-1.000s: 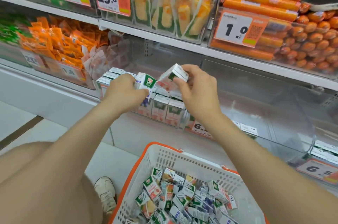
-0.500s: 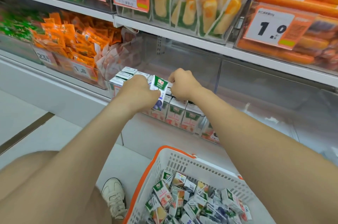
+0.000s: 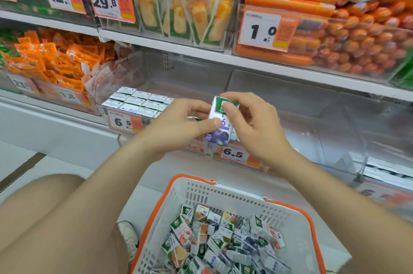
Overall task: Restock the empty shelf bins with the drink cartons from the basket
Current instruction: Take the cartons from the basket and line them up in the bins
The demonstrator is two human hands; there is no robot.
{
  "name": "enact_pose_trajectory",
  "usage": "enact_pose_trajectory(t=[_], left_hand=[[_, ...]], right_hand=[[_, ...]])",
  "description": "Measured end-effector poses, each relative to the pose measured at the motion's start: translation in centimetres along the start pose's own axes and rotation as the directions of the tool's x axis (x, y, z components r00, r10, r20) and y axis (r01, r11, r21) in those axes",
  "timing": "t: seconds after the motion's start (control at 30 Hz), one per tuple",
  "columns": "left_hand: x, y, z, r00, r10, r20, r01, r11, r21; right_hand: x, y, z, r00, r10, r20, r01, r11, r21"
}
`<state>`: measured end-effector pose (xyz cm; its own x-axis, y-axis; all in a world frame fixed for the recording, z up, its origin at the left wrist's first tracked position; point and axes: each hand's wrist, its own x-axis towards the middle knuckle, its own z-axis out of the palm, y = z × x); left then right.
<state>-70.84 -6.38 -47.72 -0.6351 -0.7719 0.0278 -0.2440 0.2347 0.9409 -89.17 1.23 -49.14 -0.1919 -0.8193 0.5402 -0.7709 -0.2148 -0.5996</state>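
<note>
While my left hand (image 3: 176, 127) and right hand (image 3: 252, 126) both pinch the blueberry drink carton (image 3: 221, 135) with curled fingers at frame centre, right of the stocked shelf bin (image 3: 106, 112), I judge it light, stiff-walled yet crushable, best held by its flat sides.

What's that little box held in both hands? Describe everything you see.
A small drink carton, paperboard by its look: white sides, green top, blueberries pictured low on its front. It is nearly upright, before the shelf bins. The left hand presses its thumb on the front; the right hand pinches its top.
</note>
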Motion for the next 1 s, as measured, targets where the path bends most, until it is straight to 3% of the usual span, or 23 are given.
enact_pose_trajectory(t=[0.1, 0.23, 0.43, 0.53, 0.63, 0.73, 0.9, 1.0], left_hand=[[-0.2, 1.0, 3.0, 0.996, 0.012, 0.083, -0.008, 0.999, -0.049], [-0.2, 2.6, 7.3, 0.991, 0.092, 0.093, -0.088, 0.995, -0.040], [0.2, 5.9, 14.5, 0.938, 0.303, 0.169, -0.312, 0.950, 0.029], [1.2, 6.6, 18.7, 0.873, 0.479, 0.090, -0.482, 0.824, 0.296], [1.9, 7.0, 22.9, 0.821, 0.569, 0.058, -0.525, 0.710, 0.470], [2.4, 7.2, 26.6, 0.750, 0.634, 0.191, -0.615, 0.561, 0.554], [3.7, 6.2, 32.4, 0.682, 0.600, 0.418, -0.703, 0.383, 0.599], [4.3, 5.6, 34.8, 0.656, 0.584, 0.478, -0.708, 0.257, 0.658]], right_hand=[[-2.3, 1.6, -3.2, 0.997, 0.063, -0.043, -0.061, 0.996, 0.058], [-3.9, 2.3, -7.1, 0.973, 0.224, -0.059, -0.211, 0.962, 0.172], [-6.1, 4.2, -14.6, 0.951, 0.295, -0.090, -0.293, 0.956, 0.036], [-7.4, 5.9, -18.9, 0.933, 0.304, -0.193, -0.317, 0.948, -0.036], [-9.1, 7.9, -23.3, 0.919, 0.251, -0.306, -0.315, 0.931, -0.183], [-10.8, 10.4, -27.2, 0.926, 0.221, -0.306, -0.324, 0.881, -0.344], [-12.8, 14.8, -31.4, 0.885, 0.387, -0.260, -0.466, 0.748, -0.474], [-13.5, 17.4, -32.7, 0.855, 0.471, -0.216, -0.490, 0.599, -0.633]])
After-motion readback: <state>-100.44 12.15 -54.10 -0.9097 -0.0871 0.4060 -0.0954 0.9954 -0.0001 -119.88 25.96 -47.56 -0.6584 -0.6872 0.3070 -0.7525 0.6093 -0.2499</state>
